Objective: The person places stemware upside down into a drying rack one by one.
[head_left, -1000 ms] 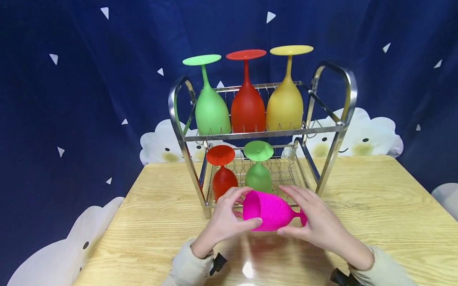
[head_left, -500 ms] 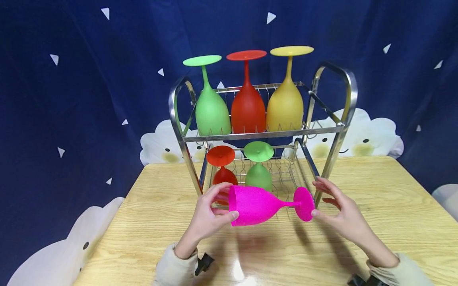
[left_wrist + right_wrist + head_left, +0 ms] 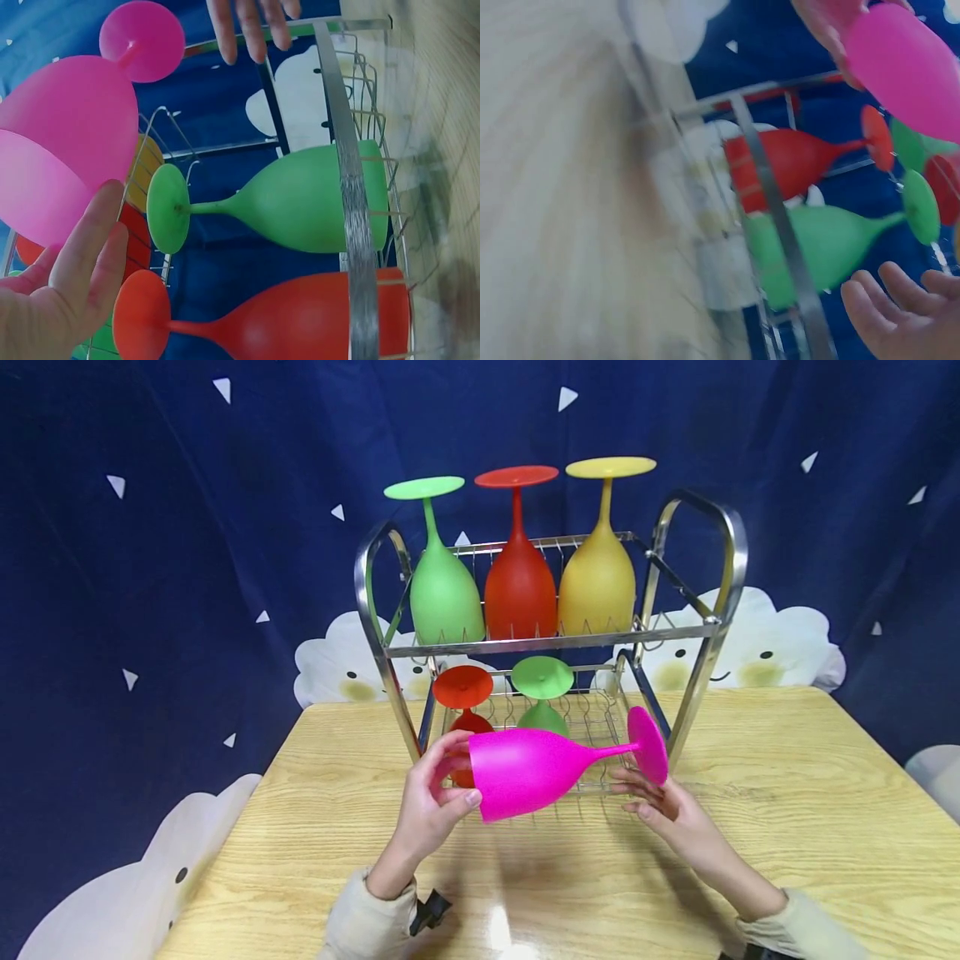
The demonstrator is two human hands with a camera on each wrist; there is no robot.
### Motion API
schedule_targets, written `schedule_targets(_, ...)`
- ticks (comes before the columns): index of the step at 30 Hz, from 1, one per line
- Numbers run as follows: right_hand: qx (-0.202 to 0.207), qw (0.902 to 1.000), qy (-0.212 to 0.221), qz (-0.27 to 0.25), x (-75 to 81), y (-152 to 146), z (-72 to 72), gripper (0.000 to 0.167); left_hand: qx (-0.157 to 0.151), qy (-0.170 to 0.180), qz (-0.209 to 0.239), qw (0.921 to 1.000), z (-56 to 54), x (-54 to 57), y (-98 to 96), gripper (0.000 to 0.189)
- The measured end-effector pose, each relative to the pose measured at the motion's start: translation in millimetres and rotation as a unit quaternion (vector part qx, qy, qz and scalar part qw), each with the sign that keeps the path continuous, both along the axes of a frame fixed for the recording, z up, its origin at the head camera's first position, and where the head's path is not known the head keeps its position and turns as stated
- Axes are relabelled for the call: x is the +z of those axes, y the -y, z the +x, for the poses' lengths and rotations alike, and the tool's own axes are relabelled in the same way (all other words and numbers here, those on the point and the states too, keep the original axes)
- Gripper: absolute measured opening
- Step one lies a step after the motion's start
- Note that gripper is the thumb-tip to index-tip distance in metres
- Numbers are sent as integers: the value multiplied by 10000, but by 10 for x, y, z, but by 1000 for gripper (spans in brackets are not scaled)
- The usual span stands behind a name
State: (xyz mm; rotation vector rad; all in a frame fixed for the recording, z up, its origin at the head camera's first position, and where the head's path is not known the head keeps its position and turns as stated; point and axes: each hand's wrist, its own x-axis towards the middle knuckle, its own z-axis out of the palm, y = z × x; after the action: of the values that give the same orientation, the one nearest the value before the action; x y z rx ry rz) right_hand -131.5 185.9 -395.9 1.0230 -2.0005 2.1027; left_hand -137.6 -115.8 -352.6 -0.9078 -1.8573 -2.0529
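My left hand (image 3: pixel 431 802) grips a bright pink goblet (image 3: pixel 528 772) by the rim end of its bowl. The goblet lies on its side in the air, its foot pointing right and tilted a little upward. Below and behind that foot, my right hand (image 3: pixel 678 827) is held with relaxed fingers, holding nothing. In the right wrist view the right hand's fingers (image 3: pixel 900 296) are loosely bent, apart from the pink goblet (image 3: pixel 907 71). Behind the pink bowl, a red goblet (image 3: pixel 462 687) and a green goblet (image 3: pixel 542 678) stand upside down on the rack's lower shelf, partly hidden.
A two-tier metal dish rack (image 3: pixel 547 645) stands on the wooden table (image 3: pixel 315 860). Its top shelf carries an upside-down green goblet (image 3: pixel 446 593), a red goblet (image 3: pixel 520 585) and a yellow goblet (image 3: pixel 597 581). A dark blue curtain (image 3: pixel 187 568) with clouds hangs behind.
The right hand let go of the pink goblet's stem and foot, moved right, then back left and below the foot. The left hand shifted left with the goblet, whose foot end rose.
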Motion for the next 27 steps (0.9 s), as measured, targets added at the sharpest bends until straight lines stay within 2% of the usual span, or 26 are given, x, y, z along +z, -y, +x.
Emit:
schedule_targets(3,366,9993,-18,-29,-9,94,-15,50,-48,-6,111,9999,-8,-2,-32,58)
schedule_targets(5,448,9989,-12,-128,8,155,-27,48,-62,28,151,9999,-13,-6,-54,58)
schedule_targets(9,626,9955,49,-714,63,288,-61,49,-42,136,167,9998,-13,-27,-102,58)
schedule_targets(11,702,9900,131,-1217,93,365,-74,51,-36,203,162,9997,-11,-42,-129,58)
schedule_targets(14,933,9748,318,-2000,119,483,-79,50,-82,270,231,9993,-9,-67,-169,59)
schedule_targets(16,1024,9665,412,-2319,123,551,-69,46,-136,290,298,9990,-13,-80,-196,59)
schedule_targets(20,961,9615,540,-2519,116,649,-52,38,-225,197,333,9990,-25,-96,-247,59)
schedule_targets(27,728,9570,619,-2740,112,748,-36,35,-268,89,354,9990,-29,-104,-285,63)
